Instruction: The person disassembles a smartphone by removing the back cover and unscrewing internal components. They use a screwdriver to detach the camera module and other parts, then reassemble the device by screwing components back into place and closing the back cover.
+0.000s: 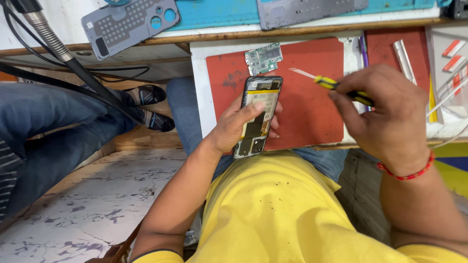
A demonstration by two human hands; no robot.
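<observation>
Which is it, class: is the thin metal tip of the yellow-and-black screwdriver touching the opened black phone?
Apart. The head view shows the screwdriver tip over the red mat, with bare mat between it and the phone in the left hand.

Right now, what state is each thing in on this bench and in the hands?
opened phone: back cover off, insides exposed, gripped in left hand
screwdriver: held in right hand, tip above red mat
circuit board: loose on mat
grey back cover: detached, lying on bench
</observation>
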